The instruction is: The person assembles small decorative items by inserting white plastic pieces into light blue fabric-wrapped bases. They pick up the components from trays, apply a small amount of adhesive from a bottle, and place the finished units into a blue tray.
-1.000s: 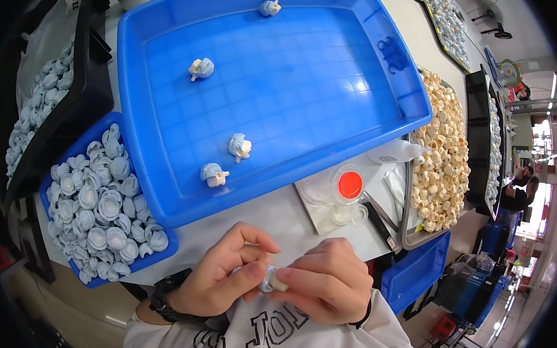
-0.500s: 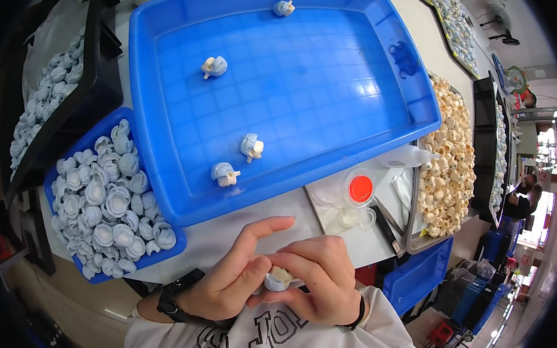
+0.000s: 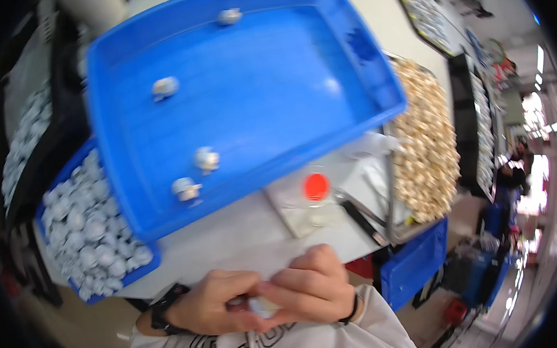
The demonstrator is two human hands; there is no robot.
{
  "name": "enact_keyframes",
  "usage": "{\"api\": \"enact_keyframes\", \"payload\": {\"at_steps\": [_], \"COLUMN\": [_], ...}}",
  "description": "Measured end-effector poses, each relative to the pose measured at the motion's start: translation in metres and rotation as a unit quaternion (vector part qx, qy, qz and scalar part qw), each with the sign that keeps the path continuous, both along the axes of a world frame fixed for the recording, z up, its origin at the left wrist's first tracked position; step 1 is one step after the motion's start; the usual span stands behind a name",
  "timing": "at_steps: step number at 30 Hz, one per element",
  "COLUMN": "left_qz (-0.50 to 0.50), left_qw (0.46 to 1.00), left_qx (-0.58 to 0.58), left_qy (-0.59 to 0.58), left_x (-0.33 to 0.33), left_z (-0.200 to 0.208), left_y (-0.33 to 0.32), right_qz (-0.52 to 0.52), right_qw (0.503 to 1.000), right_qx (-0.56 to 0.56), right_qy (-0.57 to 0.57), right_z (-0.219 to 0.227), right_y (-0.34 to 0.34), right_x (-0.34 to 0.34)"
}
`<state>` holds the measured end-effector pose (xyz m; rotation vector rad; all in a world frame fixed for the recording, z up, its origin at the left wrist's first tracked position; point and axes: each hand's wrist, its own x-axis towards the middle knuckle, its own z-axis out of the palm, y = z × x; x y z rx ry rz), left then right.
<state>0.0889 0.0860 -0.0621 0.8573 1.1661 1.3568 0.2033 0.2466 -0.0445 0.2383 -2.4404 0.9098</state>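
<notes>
Close in front of my body, both hands meet around one small moulded piece (image 3: 263, 307), pale blue on one side and cream on the other. My left hand (image 3: 217, 303), with a black watch at the wrist, has its fingers bent and pressed against it. The fingers of my right hand (image 3: 314, 288) curl over the same piece from the other side and hide part of it. Motion blur hides the finer detail. Beyond them is a large blue tray (image 3: 255, 99), where several blue-and-cream pieces (image 3: 206, 159) lie apart from each other.
At left, a smaller blue bin (image 3: 149, 263) is heaped with pale blue shell-like parts (image 3: 84, 230). Cream parts (image 3: 424, 139) fill a metal tray at right. Between lie a white bottle (image 3: 367, 145), a container with a red disc (image 3: 315, 187) and a black-handled tool (image 3: 362, 222).
My left index finger, stretched out before, is now bent in toward the piece. The view has turned, so the trays sit farther left and tilted.
</notes>
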Motion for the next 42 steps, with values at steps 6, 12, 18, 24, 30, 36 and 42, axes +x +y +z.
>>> {"api": "enact_keyframes", "payload": {"at_steps": [6, 12, 18, 24, 30, 36, 42], "left_qz": [0.230, 0.218, 0.143, -0.030, -0.054, 0.010, 0.066], "left_qw": [0.958, 0.958, 0.962, 0.975, 0.994, 0.986, 0.988], "left_qx": [0.030, 0.014, 0.043, 0.017, 0.041, 0.087, 0.015], "left_qy": [-0.170, -0.184, -0.228, -0.220, -0.090, -0.142, -0.137], "left_x": [0.019, 0.005, 0.009, -0.007, -0.002, 0.007, 0.003], "left_z": [-0.012, 0.001, 0.000, 0.006, 0.003, -0.003, -0.001], "left_y": [-0.011, 0.000, 0.003, -0.005, 0.003, -0.005, -0.003], "right_qz": [-0.056, -0.562, -0.546, -0.506, 0.145, 0.052, 0.013], "right_qw": [0.965, 0.818, 0.802, 0.850, 0.964, 0.991, 0.993], "right_qx": [-0.254, -0.016, 0.082, -0.084, -0.221, -0.121, -0.099], "right_qy": [-0.015, -0.121, -0.231, -0.115, 0.002, -0.021, -0.060], "right_z": [0.004, 0.003, -0.016, 0.012, 0.018, 0.012, 0.005], "right_y": [0.017, 0.106, 0.125, 0.100, 0.029, -0.012, -0.011], "right_x": [0.023, 0.093, 0.099, 0.093, 0.016, -0.006, -0.007]}}
